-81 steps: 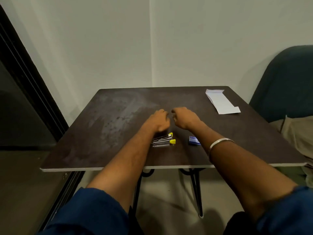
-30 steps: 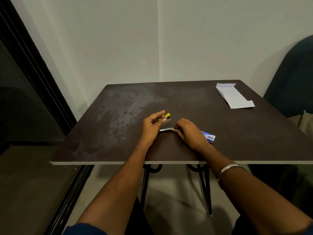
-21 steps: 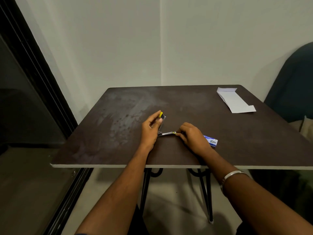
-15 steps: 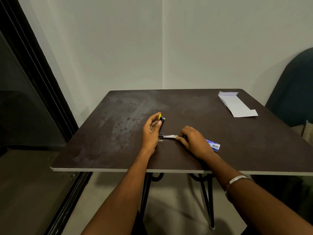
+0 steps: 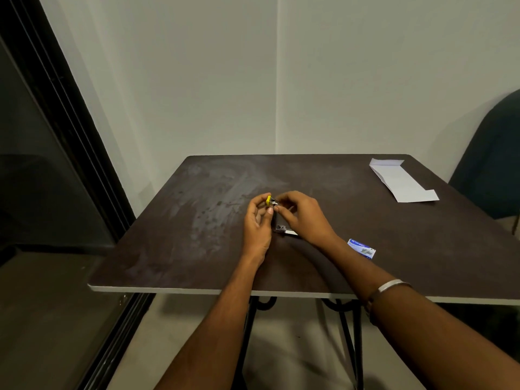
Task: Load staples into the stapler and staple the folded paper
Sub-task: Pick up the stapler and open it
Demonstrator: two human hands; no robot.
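A small metal stapler with yellow tips stands opened on the dark table, its base flat and its upper arm swung upright. My left hand holds the raised arm near its yellow end, between thumb and fingers. My right hand has its fingertips pinched at the top of that arm, next to the yellow tip. A blue staple box lies on the table to the right of my right wrist. The folded white paper lies at the far right corner.
The table stands in a corner against pale walls. A dark glass door frame runs along the left. A dark green chair stands at the right edge. Black table legs show below the near edge.
My right hand has left the stapler's base and risen to the top of the upright arm. My left hand still holds that arm. The staple box is now uncovered beside my wrist.
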